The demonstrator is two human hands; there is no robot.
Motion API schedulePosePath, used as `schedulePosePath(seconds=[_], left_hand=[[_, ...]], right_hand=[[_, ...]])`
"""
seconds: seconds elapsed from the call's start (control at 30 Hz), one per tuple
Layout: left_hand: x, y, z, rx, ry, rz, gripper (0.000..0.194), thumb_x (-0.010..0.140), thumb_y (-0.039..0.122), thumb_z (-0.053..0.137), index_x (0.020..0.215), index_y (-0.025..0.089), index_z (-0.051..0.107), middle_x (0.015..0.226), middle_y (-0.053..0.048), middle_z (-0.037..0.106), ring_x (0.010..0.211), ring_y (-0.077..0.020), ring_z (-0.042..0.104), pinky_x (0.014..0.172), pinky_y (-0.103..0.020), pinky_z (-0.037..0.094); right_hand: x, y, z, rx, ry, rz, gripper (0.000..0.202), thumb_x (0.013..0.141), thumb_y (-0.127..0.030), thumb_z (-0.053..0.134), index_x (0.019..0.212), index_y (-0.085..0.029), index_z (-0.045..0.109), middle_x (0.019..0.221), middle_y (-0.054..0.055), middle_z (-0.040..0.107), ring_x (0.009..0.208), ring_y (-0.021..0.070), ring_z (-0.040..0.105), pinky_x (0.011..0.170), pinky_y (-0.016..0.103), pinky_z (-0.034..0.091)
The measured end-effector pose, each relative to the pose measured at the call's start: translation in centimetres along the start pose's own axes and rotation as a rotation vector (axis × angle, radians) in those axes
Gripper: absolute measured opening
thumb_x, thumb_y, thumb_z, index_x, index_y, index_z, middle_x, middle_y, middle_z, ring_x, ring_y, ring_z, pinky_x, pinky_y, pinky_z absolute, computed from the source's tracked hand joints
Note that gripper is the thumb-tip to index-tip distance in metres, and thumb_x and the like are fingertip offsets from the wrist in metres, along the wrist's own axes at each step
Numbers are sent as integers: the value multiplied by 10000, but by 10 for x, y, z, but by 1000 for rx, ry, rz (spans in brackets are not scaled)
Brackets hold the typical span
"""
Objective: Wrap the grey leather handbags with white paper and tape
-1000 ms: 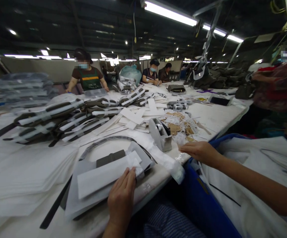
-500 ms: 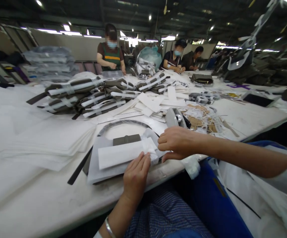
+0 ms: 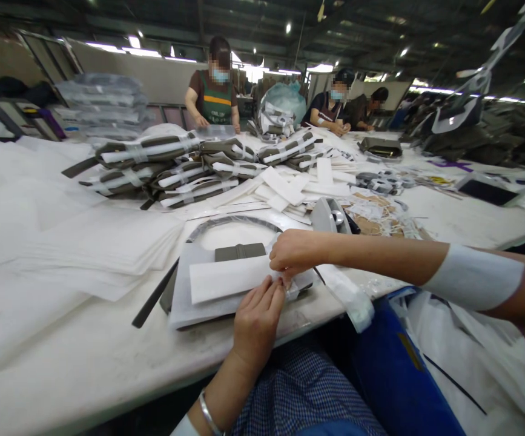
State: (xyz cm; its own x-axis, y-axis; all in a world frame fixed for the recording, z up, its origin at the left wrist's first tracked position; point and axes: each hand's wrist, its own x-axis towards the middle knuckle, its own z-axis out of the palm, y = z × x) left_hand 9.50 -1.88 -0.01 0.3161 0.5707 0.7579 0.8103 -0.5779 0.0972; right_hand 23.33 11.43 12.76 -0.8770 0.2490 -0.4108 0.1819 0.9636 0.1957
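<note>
A flat olive-grey bag lies before me on the table, mostly covered by a thin white sheet. Its curved handle looks wrapped, and a dark strap sticks out at the left. Across the sheet rests a thicker white strip. My left hand lies with fingers stretched out over the strip's right end. Just above those fingertips, my right hand is closed with its fingers curled down. What it pinches, if anything, is hidden. Crumpled clear wrapping shows below the right hand.
Stacked white sheets spread to the left. Behind the bag are wrapped bag pieces, loose white strips and a grey tape dispenser. A blue bin stands at the table's right edge. Co-workers work across the table.
My right hand has moved left and down onto the strip's right end, beside my left fingertips. My left hand stays on the strip. The whole view has shifted slightly.
</note>
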Motion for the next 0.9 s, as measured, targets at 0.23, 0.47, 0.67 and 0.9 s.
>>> schedulePosePath(seconds=[0.23, 0.47, 0.67, 0.9], left_hand=[[-1, -1, 1, 0, -2, -3, 208, 966, 116, 515, 1124, 128, 650, 1168, -84, 727, 1149, -238, 653, 918, -347, 529], [3, 0, -1, -4, 30, 6, 215, 972, 119, 495, 1117, 138, 653, 1138, -82, 738, 1117, -233, 671, 908, -339, 541], [2, -4, 2, -23, 52, 14, 259, 989, 135, 444, 1149, 131, 647, 1137, -75, 740, 1081, -230, 686, 889, -346, 565], [0, -4, 3, -43, 63, -12, 279, 1001, 162, 416, 1124, 149, 666, 1150, -72, 734, 1073, -217, 686, 915, -323, 562]], right_hand=[[17, 2, -12, -3, -47, -20, 292, 799, -524, 712, 741, -239, 736, 720, 13, 725, 645, 158, 595, 541, 283, 224], [30, 3, -27, -38, -145, -62, 228, 754, -475, 753, 719, -250, 761, 673, 2, 725, 596, 147, 565, 536, 282, 241], [38, 15, -16, 8, -127, -93, 267, 703, -537, 762, 700, -270, 761, 610, -7, 699, 550, 153, 546, 523, 287, 246], [47, 25, -11, 49, -141, -83, 377, 666, -626, 761, 658, -250, 740, 604, 0, 693, 550, 135, 535, 542, 276, 245]])
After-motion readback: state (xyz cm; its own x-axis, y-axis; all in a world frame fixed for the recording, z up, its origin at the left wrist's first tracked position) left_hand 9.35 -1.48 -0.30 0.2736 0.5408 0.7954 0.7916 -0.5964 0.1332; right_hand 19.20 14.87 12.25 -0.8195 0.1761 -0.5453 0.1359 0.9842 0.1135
